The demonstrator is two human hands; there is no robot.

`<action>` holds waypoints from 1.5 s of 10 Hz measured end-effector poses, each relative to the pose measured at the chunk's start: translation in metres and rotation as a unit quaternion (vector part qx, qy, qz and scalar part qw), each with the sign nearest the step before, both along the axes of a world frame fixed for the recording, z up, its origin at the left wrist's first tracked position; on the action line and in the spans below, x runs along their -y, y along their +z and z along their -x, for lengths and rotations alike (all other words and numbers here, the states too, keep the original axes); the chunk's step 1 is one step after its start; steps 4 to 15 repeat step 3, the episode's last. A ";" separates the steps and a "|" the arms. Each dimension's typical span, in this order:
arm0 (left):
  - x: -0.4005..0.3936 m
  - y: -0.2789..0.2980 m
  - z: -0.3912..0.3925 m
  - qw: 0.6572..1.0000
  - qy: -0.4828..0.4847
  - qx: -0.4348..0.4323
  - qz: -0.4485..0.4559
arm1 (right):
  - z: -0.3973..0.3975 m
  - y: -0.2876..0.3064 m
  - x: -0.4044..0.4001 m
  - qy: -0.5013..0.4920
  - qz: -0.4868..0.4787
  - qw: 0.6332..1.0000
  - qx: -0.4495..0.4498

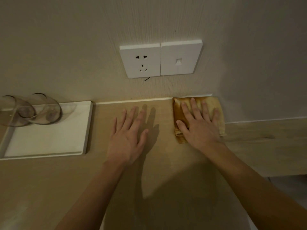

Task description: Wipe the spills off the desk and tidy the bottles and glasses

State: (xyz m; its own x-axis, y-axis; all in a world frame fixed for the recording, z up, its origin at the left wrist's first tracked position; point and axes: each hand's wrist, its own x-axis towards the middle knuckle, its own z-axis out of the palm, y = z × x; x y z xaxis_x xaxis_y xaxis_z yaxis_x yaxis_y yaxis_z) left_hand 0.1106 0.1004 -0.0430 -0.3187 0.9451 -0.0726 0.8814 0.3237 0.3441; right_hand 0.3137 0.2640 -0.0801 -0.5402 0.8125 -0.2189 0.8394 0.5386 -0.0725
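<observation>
The right hand (pixel 199 125) is lying flat with fingers spread and straight, pressing on a folded yellow cloth (pixel 178 112) at the back edge of the table (pixel 166 163), right against the wall (pixel 66 47); the left hand (pixel 129 135) is spreading its straight fingers just over or on the bare table, well apart from the cloth, holding nothing; two clear glasses (pixel 29 110) are standing side by side on the far left part of a white tray (pixel 49 143) at the table's left; a white socket (pixel 140 61) and a switch plate (pixel 181 58) are sitting on the wall above.
</observation>
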 end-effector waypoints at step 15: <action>0.021 0.008 -0.015 1.000 0.004 0.009 0.027 | -0.002 0.015 0.008 -0.011 0.044 0.998 -0.049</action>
